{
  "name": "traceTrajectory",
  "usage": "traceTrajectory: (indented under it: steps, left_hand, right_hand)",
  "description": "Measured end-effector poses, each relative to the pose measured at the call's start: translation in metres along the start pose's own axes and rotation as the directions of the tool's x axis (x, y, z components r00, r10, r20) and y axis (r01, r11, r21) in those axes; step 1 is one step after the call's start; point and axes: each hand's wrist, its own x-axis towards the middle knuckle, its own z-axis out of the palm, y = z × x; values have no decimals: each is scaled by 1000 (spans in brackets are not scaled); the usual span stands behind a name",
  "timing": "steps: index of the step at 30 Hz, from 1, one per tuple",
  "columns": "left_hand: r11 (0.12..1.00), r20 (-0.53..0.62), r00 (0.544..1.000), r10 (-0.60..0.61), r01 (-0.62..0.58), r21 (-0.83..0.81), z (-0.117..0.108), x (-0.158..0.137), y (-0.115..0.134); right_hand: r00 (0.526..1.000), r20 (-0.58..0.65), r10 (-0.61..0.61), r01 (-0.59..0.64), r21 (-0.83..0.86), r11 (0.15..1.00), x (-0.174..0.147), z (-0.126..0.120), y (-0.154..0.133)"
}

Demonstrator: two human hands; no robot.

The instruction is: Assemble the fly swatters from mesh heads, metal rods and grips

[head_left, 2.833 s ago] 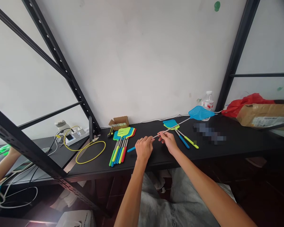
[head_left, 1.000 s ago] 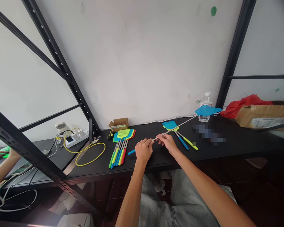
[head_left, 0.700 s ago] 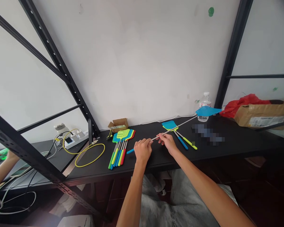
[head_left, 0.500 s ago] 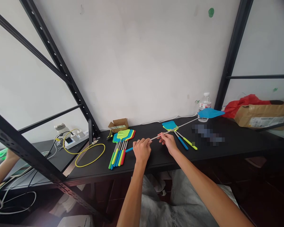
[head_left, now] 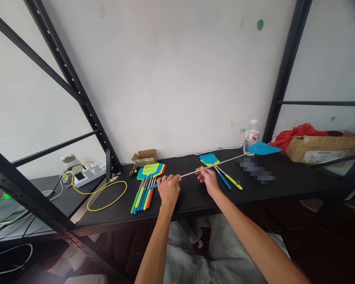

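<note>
Swatter (head_left: 227, 161) in both hands (head_left: 169, 189), hd (head_left: 264, 148) R.

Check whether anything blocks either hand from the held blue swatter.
Nothing visible: the left hand grips the blue swatter at its handle end; the right hand pinches its rod. The bottle stands beyond the swatter's head, not between.

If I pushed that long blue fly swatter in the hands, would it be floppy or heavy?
The fly swatter is probably fairly stiff along its shaft, which looks straight without visible sagging. Its blue head may bend, since it looks like a thin sheet. It's likely light for its length, because the shaft is slim.
</note>
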Motion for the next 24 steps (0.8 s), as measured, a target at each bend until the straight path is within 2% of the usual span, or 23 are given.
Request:
traceTrajectory:
  steps: [6,12,24]
  left_hand:
    - [998,32,998,53,-52,-36,-3,0,-9]
    - [997,3,1000,9,-8,-77,-6,-5,-19]
    - [994,32,999,24,-21,-104,-7,-7,-19]
  right_hand:
    - [1000,0,8,-8,13,1000,-1,-1,0]
    - [1000,-25,1,0,43,999,-1,-2,2]
    - [999,-38,-27,27,-2,1000,-1,-2,3]
